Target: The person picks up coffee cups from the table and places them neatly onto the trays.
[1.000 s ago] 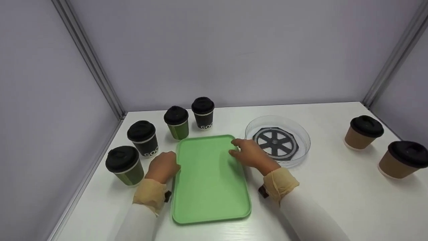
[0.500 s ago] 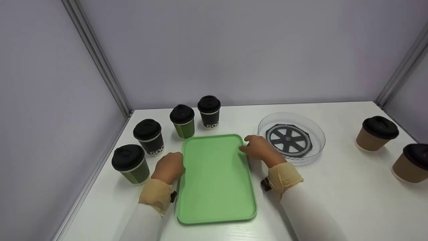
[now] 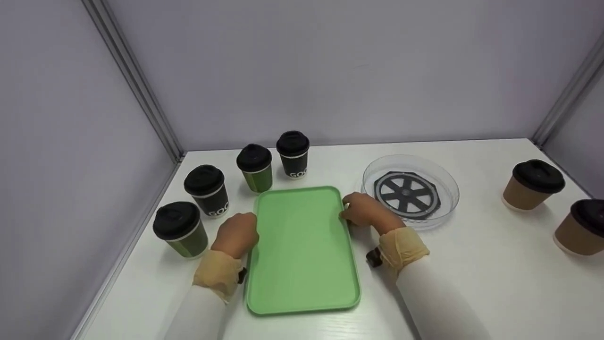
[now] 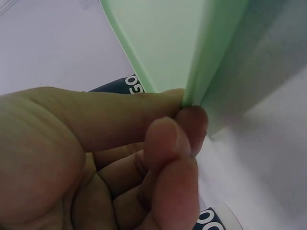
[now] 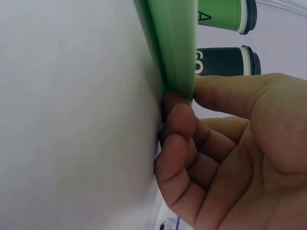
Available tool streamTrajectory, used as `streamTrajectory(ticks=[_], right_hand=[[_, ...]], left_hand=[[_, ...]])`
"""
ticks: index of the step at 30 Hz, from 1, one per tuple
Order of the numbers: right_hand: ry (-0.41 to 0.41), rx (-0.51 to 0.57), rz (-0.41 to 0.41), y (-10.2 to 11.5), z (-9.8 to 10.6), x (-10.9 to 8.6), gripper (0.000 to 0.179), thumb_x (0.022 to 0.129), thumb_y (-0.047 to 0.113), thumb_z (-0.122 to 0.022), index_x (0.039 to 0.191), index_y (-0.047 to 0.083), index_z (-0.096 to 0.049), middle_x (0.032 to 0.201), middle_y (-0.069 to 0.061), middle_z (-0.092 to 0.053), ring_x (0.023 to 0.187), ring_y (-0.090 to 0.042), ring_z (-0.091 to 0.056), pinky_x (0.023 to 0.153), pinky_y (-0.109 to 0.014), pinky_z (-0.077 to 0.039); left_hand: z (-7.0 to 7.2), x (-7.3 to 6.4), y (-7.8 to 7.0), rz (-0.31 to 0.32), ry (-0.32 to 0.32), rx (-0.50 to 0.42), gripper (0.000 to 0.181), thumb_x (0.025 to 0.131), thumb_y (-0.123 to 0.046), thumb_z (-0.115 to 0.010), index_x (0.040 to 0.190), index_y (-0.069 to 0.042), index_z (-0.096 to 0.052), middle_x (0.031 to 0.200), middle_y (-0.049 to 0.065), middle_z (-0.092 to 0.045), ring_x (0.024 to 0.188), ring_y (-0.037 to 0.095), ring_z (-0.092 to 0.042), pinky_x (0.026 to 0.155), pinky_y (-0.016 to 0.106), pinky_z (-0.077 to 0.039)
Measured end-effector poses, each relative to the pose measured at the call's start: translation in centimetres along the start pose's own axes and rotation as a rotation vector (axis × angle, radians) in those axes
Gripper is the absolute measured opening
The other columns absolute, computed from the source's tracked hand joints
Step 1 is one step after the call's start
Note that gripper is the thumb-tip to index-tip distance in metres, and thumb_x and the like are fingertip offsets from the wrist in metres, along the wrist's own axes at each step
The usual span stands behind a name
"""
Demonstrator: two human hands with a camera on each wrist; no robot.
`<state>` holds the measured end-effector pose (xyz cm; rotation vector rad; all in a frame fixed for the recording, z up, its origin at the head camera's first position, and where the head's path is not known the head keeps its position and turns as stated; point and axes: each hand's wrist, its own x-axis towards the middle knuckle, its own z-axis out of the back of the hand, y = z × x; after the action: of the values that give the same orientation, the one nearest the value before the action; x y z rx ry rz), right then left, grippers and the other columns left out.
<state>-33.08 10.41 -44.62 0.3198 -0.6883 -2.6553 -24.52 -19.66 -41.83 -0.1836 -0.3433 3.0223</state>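
A green rectangular tray (image 3: 302,255) lies on the white table between both hands. My left hand (image 3: 235,234) pinches its left rim; the left wrist view shows the thumb (image 4: 139,115) on the upper side and the index fingertip (image 4: 194,124) beneath. On the opposite rim, my right hand (image 3: 365,211) pinches the tray wall (image 5: 180,48) between thumb and fingers, some of them tucked under the edge. Closest to the left hand are a green cup (image 3: 181,231) and a black cup (image 3: 207,192), both with black lids. A clear round dish (image 3: 409,191) stands just beyond the right hand.
Another green cup (image 3: 255,169) and another black cup (image 3: 293,155) stand behind the tray. Two brown lidded cups, a farther one (image 3: 531,186) and a nearer one (image 3: 580,231), are at the far right. A grey wall (image 3: 330,71) rises behind the table (image 3: 481,264).
My right hand's fingers, spread over the tray's right edge earlier, have closed onto the rim. The left hand keeps its place on the left rim. The head view has shifted slightly.
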Motion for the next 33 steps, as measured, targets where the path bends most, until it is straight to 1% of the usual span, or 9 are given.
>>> streamTrajectory(ticks=[3, 6, 9, 14, 16, 20, 23, 27, 33], right_hand=[[0.014, 0.003, -0.006, 0.1, 0.2, 0.1, 0.040, 0.088, 0.016, -0.066, 0.121, -0.005, -0.063, 0.079, -0.006, -0.065, 0.071, -0.020, -0.059, 0.068, -0.036, -0.050], [0.024, 0.004, -0.002, 0.2, 0.4, 0.1, 0.041, 0.088, 0.016, -0.065, 0.122, -0.006, -0.062, 0.079, -0.006, -0.065, 0.071, -0.020, -0.059, 0.068, -0.036, -0.050], [0.030, 0.000, -0.004, 0.2, 0.5, 0.2, 0.041, 0.089, 0.015, -0.065, 0.124, -0.006, -0.061, 0.080, -0.006, -0.065, 0.072, -0.020, -0.059, 0.069, -0.036, -0.050], [0.024, 0.001, -0.002, 0.2, 0.6, 0.3, 0.042, 0.088, 0.015, -0.064, 0.125, -0.006, -0.060, 0.080, -0.006, -0.065, 0.072, -0.020, -0.059, 0.070, -0.036, -0.049], [0.024, 0.008, 0.007, 0.1, 0.6, 0.2, 0.042, 0.088, 0.015, -0.064, 0.124, -0.006, -0.061, 0.082, -0.007, -0.065, 0.072, -0.020, -0.058, 0.069, -0.036, -0.049], [0.021, 0.020, -0.008, -0.3, 0.7, -0.2, 0.042, 0.088, 0.015, -0.064, 0.124, -0.006, -0.061, 0.082, -0.007, -0.064, 0.072, -0.021, -0.058, 0.068, -0.036, -0.049], [0.009, 0.014, -0.017, -0.7, 0.7, -0.6, 0.040, 0.088, 0.014, -0.064, 0.123, -0.005, -0.062, 0.077, -0.007, -0.063, 0.069, -0.020, -0.058, 0.068, -0.037, -0.049], [0.002, 0.017, -0.003, -0.9, 0.5, -0.8, 0.036, 0.086, 0.013, -0.064, 0.117, -0.005, -0.064, 0.072, -0.005, -0.063, 0.065, -0.020, -0.058, 0.067, -0.037, -0.050], [0.006, 0.030, -0.013, 0.2, -0.2, -0.2, 0.036, 0.086, 0.014, -0.065, 0.117, -0.004, -0.065, 0.078, -0.006, -0.064, 0.069, -0.020, -0.059, 0.067, -0.036, -0.050]], left_hand=[[0.1, 0.1, 0.0, 0.007, 0.012, 0.010, 0.010, 0.080, 0.005, -0.057, 0.077, -0.004, -0.061, 0.071, 0.008, -0.058, 0.065, 0.024, -0.054, 0.062, 0.045, -0.048], [0.7, 0.0, 0.0, 0.002, -0.021, 0.004, 0.007, 0.083, -0.003, -0.061, 0.076, -0.005, -0.061, 0.071, 0.008, -0.058, 0.064, 0.025, -0.054, 0.060, 0.045, -0.047], [2.0, -0.4, 0.0, -0.048, -0.130, -0.031, 0.013, 0.087, -0.015, -0.065, 0.083, -0.003, -0.067, 0.075, 0.008, -0.064, 0.066, 0.026, -0.058, 0.061, 0.046, -0.049], [5.6, -2.1, 0.8, -0.197, -0.324, -0.114, 0.026, 0.093, -0.022, -0.065, 0.108, -0.002, -0.071, 0.081, 0.007, -0.069, 0.066, 0.020, -0.062, 0.062, 0.042, -0.052], [7.1, -3.0, 1.6, -0.200, -0.370, -0.137, 0.026, 0.093, -0.022, -0.065, 0.111, -0.003, -0.070, 0.081, 0.006, -0.069, 0.066, 0.019, -0.062, 0.061, 0.040, -0.051], [8.9, -4.6, 3.5, -0.128, -0.458, -0.166, 0.029, 0.093, -0.021, -0.066, 0.114, -0.001, -0.067, 0.090, 0.010, -0.069, 0.076, 0.025, -0.063, 0.067, 0.044, -0.050], [8.7, -4.8, 5.0, -0.108, -0.524, -0.183, 0.041, 0.092, -0.026, -0.068, 0.121, 0.002, -0.062, 0.107, 0.017, -0.066, 0.099, 0.033, -0.060, 0.083, 0.051, -0.047], [7.0, -4.7, 7.4, -0.104, -0.594, -0.195, 0.076, 0.084, -0.048, -0.073, 0.135, 0.004, -0.050, 0.133, 0.025, -0.051, 0.126, 0.043, -0.042, 0.102, 0.059, -0.033], [5.5, -6.1, 10.7, -0.017, -0.604, -0.263, 0.098, 0.070, -0.056, -0.081, 0.138, 0.004, -0.043, 0.145, 0.025, -0.031, 0.132, 0.047, -0.026, 0.101, 0.065, -0.028]])
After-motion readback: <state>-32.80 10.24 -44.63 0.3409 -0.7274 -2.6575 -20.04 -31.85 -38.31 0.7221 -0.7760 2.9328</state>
